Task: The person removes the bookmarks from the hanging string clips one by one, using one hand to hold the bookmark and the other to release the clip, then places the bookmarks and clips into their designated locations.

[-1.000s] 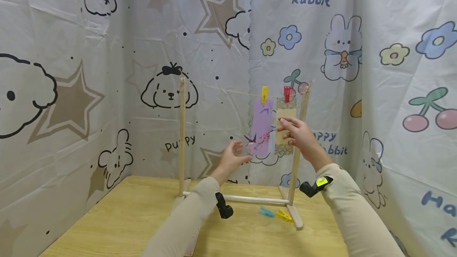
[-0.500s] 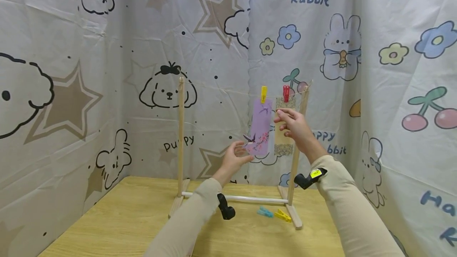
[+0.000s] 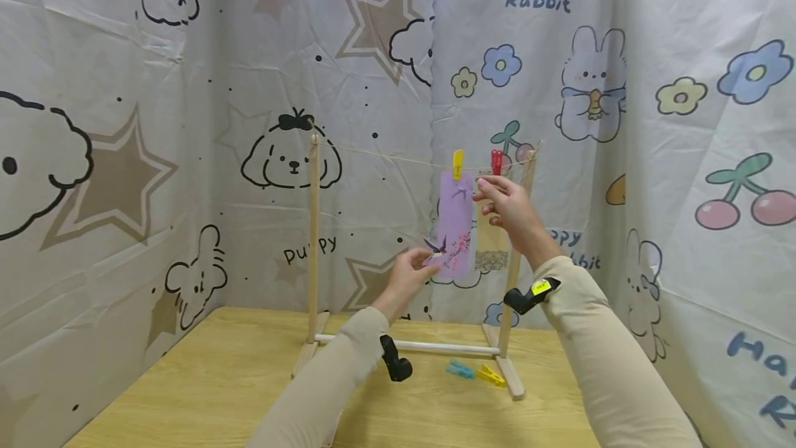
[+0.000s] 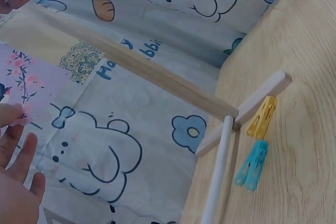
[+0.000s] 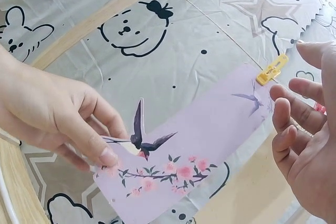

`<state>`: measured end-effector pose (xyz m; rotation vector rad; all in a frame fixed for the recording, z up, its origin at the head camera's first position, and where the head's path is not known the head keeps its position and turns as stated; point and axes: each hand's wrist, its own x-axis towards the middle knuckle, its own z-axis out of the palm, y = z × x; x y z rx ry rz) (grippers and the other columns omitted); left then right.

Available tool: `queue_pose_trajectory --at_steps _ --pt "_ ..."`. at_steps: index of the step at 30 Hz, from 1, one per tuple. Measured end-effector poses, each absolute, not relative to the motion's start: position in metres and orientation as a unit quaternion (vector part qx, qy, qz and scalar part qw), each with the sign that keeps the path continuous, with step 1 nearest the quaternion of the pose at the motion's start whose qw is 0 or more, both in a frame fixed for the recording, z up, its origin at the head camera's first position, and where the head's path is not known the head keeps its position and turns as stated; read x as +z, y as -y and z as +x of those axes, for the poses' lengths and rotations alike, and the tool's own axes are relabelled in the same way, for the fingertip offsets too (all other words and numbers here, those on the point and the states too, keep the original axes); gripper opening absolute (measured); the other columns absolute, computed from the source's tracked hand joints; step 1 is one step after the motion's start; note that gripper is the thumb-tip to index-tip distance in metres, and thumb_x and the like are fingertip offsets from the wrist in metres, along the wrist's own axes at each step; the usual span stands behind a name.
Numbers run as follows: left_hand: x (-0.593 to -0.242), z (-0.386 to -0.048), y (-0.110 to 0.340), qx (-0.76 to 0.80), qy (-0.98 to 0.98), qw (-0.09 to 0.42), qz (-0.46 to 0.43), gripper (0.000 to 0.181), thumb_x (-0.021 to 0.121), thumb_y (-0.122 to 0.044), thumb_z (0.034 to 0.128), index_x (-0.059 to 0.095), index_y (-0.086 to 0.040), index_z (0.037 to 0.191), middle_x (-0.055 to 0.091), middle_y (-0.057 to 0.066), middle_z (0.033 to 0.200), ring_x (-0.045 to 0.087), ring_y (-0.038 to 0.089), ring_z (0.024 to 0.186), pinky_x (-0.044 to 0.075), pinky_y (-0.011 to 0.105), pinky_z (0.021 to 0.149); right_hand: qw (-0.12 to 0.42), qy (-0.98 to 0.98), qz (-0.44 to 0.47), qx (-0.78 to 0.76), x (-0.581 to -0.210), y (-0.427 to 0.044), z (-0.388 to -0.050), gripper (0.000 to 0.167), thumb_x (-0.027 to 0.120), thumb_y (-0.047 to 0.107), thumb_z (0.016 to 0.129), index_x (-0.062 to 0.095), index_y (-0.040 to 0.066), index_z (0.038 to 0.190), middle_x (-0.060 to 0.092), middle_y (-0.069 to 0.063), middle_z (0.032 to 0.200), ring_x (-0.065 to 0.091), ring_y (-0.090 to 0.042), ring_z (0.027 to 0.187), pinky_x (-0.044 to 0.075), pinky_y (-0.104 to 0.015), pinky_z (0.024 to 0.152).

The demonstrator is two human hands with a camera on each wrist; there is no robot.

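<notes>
A purple bookmark-like card (image 3: 452, 220) with swallows and pink blossoms hangs from the string under a yellow clothespin (image 3: 458, 164). My left hand (image 3: 407, 276) pinches its lower left edge between thumb and fingers, plainly seen in the right wrist view. My right hand (image 3: 506, 207) is by the card's upper right side, below the clothespins, its fingers loosely bent and nothing between them. Behind that hand hangs a cream card (image 3: 491, 260) with a patterned border, partly covered, under a red clothespin (image 3: 497, 161).
The string (image 3: 385, 155) runs between two wooden posts (image 3: 314, 240) joined low down by a white rod (image 3: 435, 347). On the wooden table (image 3: 205, 379) lie a blue clothespin (image 3: 460, 368) and another yellow clothespin (image 3: 490, 375), near the stand's right foot (image 3: 511, 377). Printed curtains surround the table.
My right hand has risen and shifted left, from in front of the cream card towards the purple card's top. My left thumb and fingers have closed on the purple card's lower edge.
</notes>
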<state>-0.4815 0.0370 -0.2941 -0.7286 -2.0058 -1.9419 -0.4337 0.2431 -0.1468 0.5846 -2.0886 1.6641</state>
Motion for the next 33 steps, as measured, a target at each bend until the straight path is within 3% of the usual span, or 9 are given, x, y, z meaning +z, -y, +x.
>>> queue_pose_trajectory --at_steps 9,13,18,22,25,30,33 --pt "-0.292 -0.479 -0.036 -0.669 0.686 0.121 -0.257 0.028 0.069 -0.008 0.1007 0.064 0.008 0.123 0.061 0.024 0.128 0.060 0.026 0.111 0.050 0.044 0.094 0.212 0.741 0.214 0.600 -0.140 -0.233 -0.440 0.058 0.060 0.044 0.105 0.052 0.001 0.144 0.063 -0.008 0.107 0.054 -0.010 0.073 0.044 -0.021 0.059" --pt "-0.293 -0.480 -0.033 -0.676 0.684 0.116 -0.250 0.026 0.069 -0.009 0.1007 0.065 0.006 0.121 0.064 0.018 0.123 0.061 0.025 0.109 0.050 0.043 0.094 0.212 0.737 0.212 0.606 -0.137 -0.232 -0.443 0.058 0.060 0.043 0.105 0.052 0.001 0.144 0.064 -0.004 0.105 0.054 -0.009 0.072 0.044 -0.021 0.059" --pt "-0.297 -0.485 -0.029 -0.674 0.682 0.126 -0.253 0.024 0.069 -0.008 0.1004 0.065 0.007 0.119 0.064 0.014 0.115 0.060 0.020 0.100 0.052 0.034 0.084 0.222 0.738 0.216 0.600 -0.128 -0.232 -0.446 0.056 0.060 0.041 0.106 0.052 0.000 0.143 0.065 -0.004 0.104 0.055 -0.009 0.070 0.043 -0.020 0.057" --pt "-0.298 -0.490 -0.028 -0.671 0.685 0.133 -0.252 0.020 0.068 -0.009 0.1009 0.067 0.004 0.116 0.063 0.010 0.111 0.058 0.018 0.095 0.049 0.032 0.078 0.229 0.749 0.213 0.584 -0.121 -0.230 -0.447 0.055 0.059 0.041 0.106 0.051 0.003 0.145 0.064 -0.014 0.118 0.058 -0.009 0.072 0.044 -0.020 0.058" --pt "-0.298 -0.490 -0.028 -0.670 0.683 0.135 -0.255 0.019 0.069 -0.009 0.1008 0.067 0.003 0.115 0.063 0.010 0.111 0.058 0.018 0.096 0.052 0.038 0.081 0.237 0.763 0.207 0.565 -0.116 -0.227 -0.448 0.055 0.058 0.041 0.106 0.050 0.006 0.148 0.058 -0.019 0.135 0.062 -0.011 0.079 0.045 -0.021 0.061" --pt "-0.297 -0.487 -0.029 -0.670 0.682 0.135 -0.262 0.017 0.069 -0.008 0.1003 0.067 0.003 0.114 0.064 0.010 0.112 0.061 0.019 0.098 0.052 0.038 0.085 0.258 0.789 0.202 0.520 -0.111 -0.220 -0.453 0.056 0.056 0.039 0.108 0.047 0.008 0.153 0.049 -0.016 0.149 0.067 -0.020 0.097 0.047 -0.025 0.068" --pt "-0.297 -0.486 -0.030 -0.669 0.683 0.136 -0.259 0.016 0.069 -0.008 0.1005 0.067 0.002 0.113 0.064 0.010 0.111 0.061 0.019 0.097 0.052 0.036 0.084 0.261 0.793 0.201 0.512 -0.109 -0.216 -0.457 0.057 0.054 0.040 0.108 0.044 0.010 0.156 0.046 -0.013 0.154 0.069 -0.023 0.097 0.051 -0.028 0.072"
